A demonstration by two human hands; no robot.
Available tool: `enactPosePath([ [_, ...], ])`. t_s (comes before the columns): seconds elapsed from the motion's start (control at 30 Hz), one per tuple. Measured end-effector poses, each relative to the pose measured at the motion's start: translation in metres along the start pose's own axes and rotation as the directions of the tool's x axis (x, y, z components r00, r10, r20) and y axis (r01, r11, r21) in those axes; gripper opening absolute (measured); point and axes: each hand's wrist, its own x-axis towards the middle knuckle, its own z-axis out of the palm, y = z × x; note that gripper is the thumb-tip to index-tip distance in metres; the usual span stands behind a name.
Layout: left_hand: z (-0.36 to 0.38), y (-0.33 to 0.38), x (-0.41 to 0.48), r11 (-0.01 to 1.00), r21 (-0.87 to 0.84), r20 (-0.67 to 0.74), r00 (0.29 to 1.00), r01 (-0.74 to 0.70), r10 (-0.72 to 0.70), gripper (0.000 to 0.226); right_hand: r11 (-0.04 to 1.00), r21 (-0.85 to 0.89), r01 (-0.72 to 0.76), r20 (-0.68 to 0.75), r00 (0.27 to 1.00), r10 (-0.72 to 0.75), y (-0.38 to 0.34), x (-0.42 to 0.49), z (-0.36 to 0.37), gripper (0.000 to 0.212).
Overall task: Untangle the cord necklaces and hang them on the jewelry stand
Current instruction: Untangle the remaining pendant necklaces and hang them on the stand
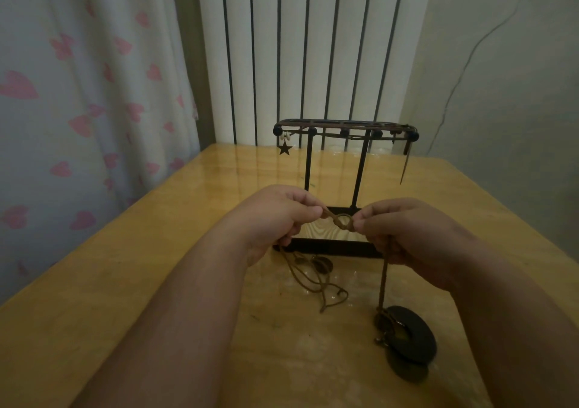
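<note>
A brown cord necklace (340,221) is stretched between my hands, with a small loop knot in the middle. My left hand (275,219) pinches one side of the knot; my right hand (404,235) pinches the other. From my right hand the cord hangs down to a dark disc pendant (413,334) near the table. More brown cord (316,282) trails from my left hand onto the table. The black jewelry stand (344,132) stands just behind my hands, with a star charm (285,149) and cords on its top bar.
The yellow wooden table (156,266) runs to a curtain with pink hearts (78,94) on the left and a white radiator (307,47) behind the stand. A grey wall is on the right.
</note>
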Motion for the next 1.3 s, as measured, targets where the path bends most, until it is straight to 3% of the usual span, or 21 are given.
enactPosePath([
  [0.53, 0.000, 0.003, 0.000, 0.999, 0.028, -0.123, 0.991, -0.045, 0.048, 0.012, 0.998, 0.051, -0.019, -0.014, 1.000, 0.020, -0.001, -0.001, 0.002, 0.019],
  [0.7, 0.007, 0.007, -0.002, 0.990, 0.122, -0.103, 0.991, -0.071, 0.084, 0.036, 0.997, 0.065, -0.037, -0.031, 0.999, 0.039, -0.002, -0.001, 0.004, 0.024],
  [0.8, 0.007, 0.011, -0.004, 0.985, 0.147, -0.140, 0.983, -0.094, 0.115, 0.020, 0.997, 0.070, -0.042, -0.047, 0.998, 0.045, -0.001, 0.000, 0.004, 0.024],
  [0.87, 0.007, 0.011, -0.005, 0.990, 0.116, -0.114, 0.989, -0.077, 0.090, 0.009, 0.997, 0.065, -0.041, -0.052, 0.998, 0.045, 0.000, 0.000, 0.004, 0.023],
  [1.03, 0.010, 0.009, -0.006, 0.990, 0.138, -0.021, 1.000, 0.023, -0.021, 0.026, 0.998, 0.055, -0.028, -0.047, 0.998, 0.031, 0.000, 0.001, 0.005, 0.023],
  [1.13, 0.010, 0.008, -0.007, 0.996, 0.077, 0.038, 0.998, 0.040, -0.043, 0.011, 0.999, 0.038, -0.020, -0.042, 0.999, 0.021, 0.000, 0.001, 0.006, 0.023],
  [1.3, 0.009, 0.006, -0.004, 0.998, 0.048, 0.027, 0.999, 0.045, -0.047, 0.011, 0.998, -0.018, -0.061, -0.018, 0.998, 0.061, 0.000, 0.001, 0.005, 0.021],
])
